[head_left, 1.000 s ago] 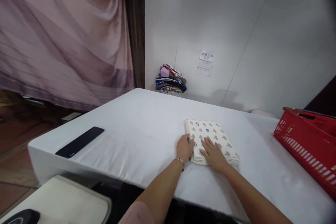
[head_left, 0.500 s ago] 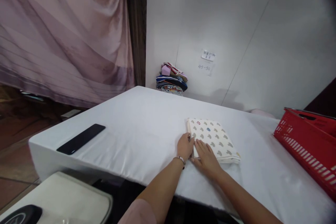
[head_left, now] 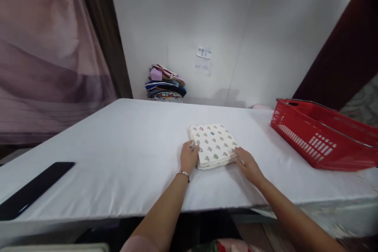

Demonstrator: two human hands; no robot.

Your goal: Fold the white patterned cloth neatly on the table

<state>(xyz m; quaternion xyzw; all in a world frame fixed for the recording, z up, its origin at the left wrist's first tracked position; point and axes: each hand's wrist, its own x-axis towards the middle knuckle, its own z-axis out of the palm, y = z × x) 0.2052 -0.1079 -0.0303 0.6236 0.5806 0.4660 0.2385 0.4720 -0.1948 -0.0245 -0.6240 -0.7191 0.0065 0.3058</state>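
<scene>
A folded cream cloth (head_left: pixel 213 141) with grey mushroom-like prints and a few coloured ones lies on the white-covered table (head_left: pixel 132 149). My left hand (head_left: pixel 189 156) grips its left edge, fingers curled around the layers; a bracelet is on that wrist. At the near right corner, my right hand (head_left: pixel 248 165) pinches the cloth between thumb and fingers. The cloth is flat, with its stacked layers showing along the near edge. The undersides of both hands' grips are partly hidden.
On the right stands a red plastic basket (head_left: pixel 313 134) with a metal handle. A dark flat slab (head_left: pixel 35 189) lies at the left. Folded fabrics (head_left: pixel 165 84) are piled beyond the far edge, near paper notes (head_left: pixel 203 61) on the wall. A pink curtain (head_left: pixel 50 55) hangs at left.
My right hand has moved from the cloth's left side to its near right corner. My left hand stays at the left edge. The view has turned right, showing more of the basket.
</scene>
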